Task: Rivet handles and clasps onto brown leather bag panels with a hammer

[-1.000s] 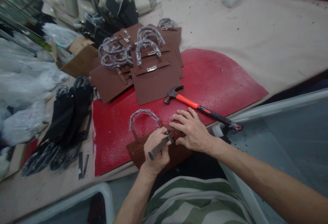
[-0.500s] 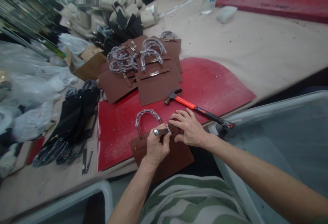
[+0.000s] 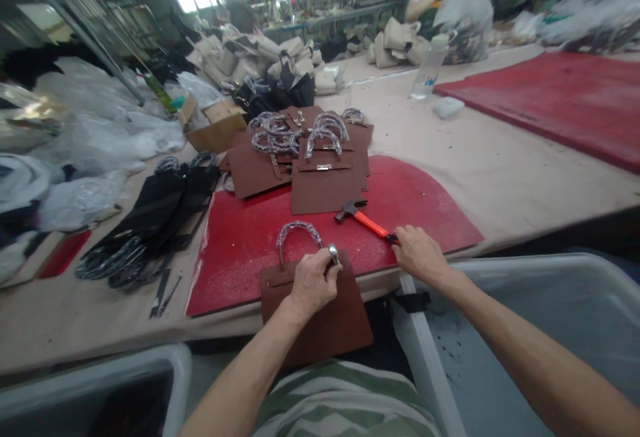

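Observation:
My left hand [image 3: 314,282] is closed round a small metal tool [image 3: 333,251], upright over the top of a brown bag panel [image 3: 325,323]. The panel has a plastic-wrapped handle [image 3: 300,227] and overhangs the front edge of a red board [image 3: 240,237]. My right hand [image 3: 419,252] is closed on the grip of a claw hammer [image 3: 370,222], whose head rests on or just over the board. What the tool's lower end touches is hidden by my fingers.
Brown bag panels [image 3: 325,187] are piled behind the hammer. Black bag pieces [image 3: 155,210] and a cardboard box [image 3: 217,127] are at the left. Grey bins [image 3: 540,330] stand below the table's front edge. A person [image 3: 425,0] is in the background, beyond a clear bottle [image 3: 429,70].
The view has tilted up. My right hand has left the brown panel and taken the hammer's grip. My left hand still holds the metal tool, now more upright.

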A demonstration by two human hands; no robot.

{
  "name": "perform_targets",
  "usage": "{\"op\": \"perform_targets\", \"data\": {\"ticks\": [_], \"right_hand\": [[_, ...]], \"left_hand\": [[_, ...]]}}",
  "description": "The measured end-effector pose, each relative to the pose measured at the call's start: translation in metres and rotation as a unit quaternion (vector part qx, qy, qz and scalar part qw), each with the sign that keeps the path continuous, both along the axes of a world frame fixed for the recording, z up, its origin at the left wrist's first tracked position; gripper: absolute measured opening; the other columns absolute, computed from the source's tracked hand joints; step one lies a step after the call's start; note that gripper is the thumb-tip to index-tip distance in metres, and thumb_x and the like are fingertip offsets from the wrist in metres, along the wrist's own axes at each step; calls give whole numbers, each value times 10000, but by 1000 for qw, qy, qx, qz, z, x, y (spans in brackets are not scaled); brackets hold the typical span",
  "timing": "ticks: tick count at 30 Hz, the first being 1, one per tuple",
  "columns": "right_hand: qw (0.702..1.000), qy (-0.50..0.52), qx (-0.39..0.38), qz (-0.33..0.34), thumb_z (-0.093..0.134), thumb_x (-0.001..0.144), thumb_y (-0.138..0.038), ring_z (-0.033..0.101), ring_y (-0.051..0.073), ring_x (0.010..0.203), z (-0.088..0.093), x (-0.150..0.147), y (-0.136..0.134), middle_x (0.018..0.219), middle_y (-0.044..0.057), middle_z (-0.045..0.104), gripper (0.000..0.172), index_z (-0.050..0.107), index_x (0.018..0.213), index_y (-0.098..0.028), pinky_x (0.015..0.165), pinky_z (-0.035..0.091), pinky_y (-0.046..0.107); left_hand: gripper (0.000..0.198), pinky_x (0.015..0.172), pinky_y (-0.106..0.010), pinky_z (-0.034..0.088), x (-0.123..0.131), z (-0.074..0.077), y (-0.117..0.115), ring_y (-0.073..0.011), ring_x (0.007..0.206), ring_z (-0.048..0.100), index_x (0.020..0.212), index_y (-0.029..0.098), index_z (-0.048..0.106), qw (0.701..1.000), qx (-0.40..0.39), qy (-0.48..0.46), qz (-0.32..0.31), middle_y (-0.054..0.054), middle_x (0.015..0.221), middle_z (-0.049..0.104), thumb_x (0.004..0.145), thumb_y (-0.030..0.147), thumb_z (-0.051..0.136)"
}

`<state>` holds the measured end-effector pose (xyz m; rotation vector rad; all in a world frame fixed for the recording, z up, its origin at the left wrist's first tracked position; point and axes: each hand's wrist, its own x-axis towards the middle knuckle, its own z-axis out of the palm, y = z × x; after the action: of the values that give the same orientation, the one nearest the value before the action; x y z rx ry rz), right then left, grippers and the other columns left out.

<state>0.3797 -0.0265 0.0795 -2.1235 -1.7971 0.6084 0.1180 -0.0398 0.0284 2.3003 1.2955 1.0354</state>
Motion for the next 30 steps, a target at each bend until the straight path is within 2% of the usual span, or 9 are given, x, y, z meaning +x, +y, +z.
{"op": "perform_targets", "data": {"ticks": [4,9,13,17,22,24,27,28,30], "right_hand": [[982,147,-118,7,569,735,-159,546,196,648,7,-13,1,701,44,528,93,484,768,-179,645,494,328],[938,295,-182,-2,409,884,-383,361,104,442,23,-35,-21,656,-21,434,198,444,825,-197,403,355,223],[958,287,5,-8,369,947,-601,337,105,415,66,-35,-51,601,-43,404,411,403,789,-223,381,280,224],[958,69,265,83,412,998,-509,402,129,465,95,-25,-79,579,-23,451,357,432,780,-227,478,272,273],[944,-119,197,235,432,986,-375,434,169,436,103,-21,-95,563,4,522,274,457,750,-237,495,164,341],[944,-71,239,218,433,1011,-388,429,159,423,118,-27,-99,546,-10,504,297,460,754,-242,473,202,331],[931,35,358,64,437,1036,-433,447,150,439,136,-38,-106,564,-17,497,275,513,844,-251,460,291,303],[920,42,390,21,439,1037,-442,459,154,450,136,-40,-107,578,-10,509,265,519,870,-252,465,304,303],[919,2,391,45,413,1039,-448,450,155,443,125,-38,-108,585,2,527,296,487,835,-247,463,277,311]], "left_hand": [[92,740,-336,460,2,2,-1,-219,782,616,911,211,593,1000,-4,5,9,-20,881,671,854,146,622],[88,740,-334,448,3,1,-2,-214,772,608,896,208,583,1000,-7,3,10,-20,849,653,851,138,613],[90,746,-336,456,2,1,-1,-215,781,615,904,209,591,1000,-6,9,11,-25,863,660,853,142,620],[93,738,-335,458,2,-2,0,-217,782,618,909,212,601,1000,5,13,9,-31,894,673,851,144,627],[164,671,-337,428,4,-4,1,-231,728,598,938,207,617,999,39,24,19,-38,817,660,801,122,648],[124,687,-337,431,2,-4,1,-227,734,593,904,207,604,1000,24,10,10,-31,813,655,818,122,634],[87,751,-340,446,0,-2,1,-220,785,596,893,208,593,1000,5,-17,-5,-26,878,668,855,132,612],[86,763,-341,447,-1,-2,1,-219,793,596,898,207,594,1000,3,-22,-7,-27,895,671,857,134,612],[87,763,-340,444,-1,-2,0,-218,792,591,902,207,597,1000,-1,-22,-9,-28,903,673,855,135,609]]}}
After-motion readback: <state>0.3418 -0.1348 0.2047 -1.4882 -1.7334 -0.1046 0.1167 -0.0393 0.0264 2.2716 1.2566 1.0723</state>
